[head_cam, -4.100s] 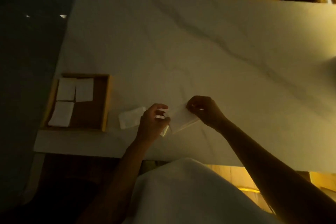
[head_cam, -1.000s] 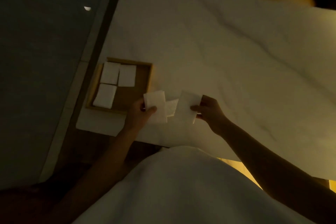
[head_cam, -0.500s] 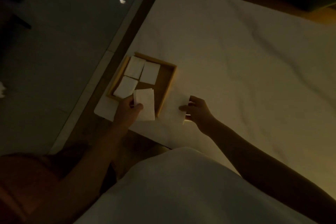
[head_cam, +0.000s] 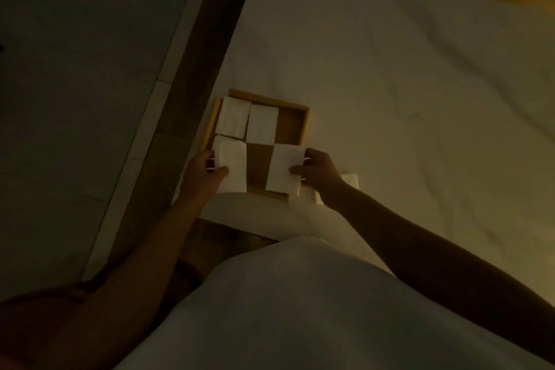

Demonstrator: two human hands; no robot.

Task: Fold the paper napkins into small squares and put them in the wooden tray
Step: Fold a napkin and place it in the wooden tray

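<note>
The wooden tray (head_cam: 295, 122) sits at the near left corner of the white marble table (head_cam: 390, 69). Two folded white napkins (head_cam: 233, 117) (head_cam: 263, 126) lie side by side at its far end; a third is mostly hidden under the napkin in my left hand. My left hand (head_cam: 204, 174) pinches a folded napkin (head_cam: 232, 170) over the tray's near left part. My right hand (head_cam: 319, 171) pinches another folded napkin (head_cam: 283, 170) over the tray's near right part. Whether either napkin touches the tray floor is unclear.
Another white napkin (head_cam: 350, 182) lies on the table just right of my right wrist, partly hidden. The table's left edge runs close beside the tray, with dark floor (head_cam: 75, 99) beyond. My white garment (head_cam: 300, 309) fills the bottom of the view. Lighting is dim.
Both hands have carried their folded napkins left and over the tray. My right hand's napkin was over the table beside the tray half a second ago; it is over the tray now.
</note>
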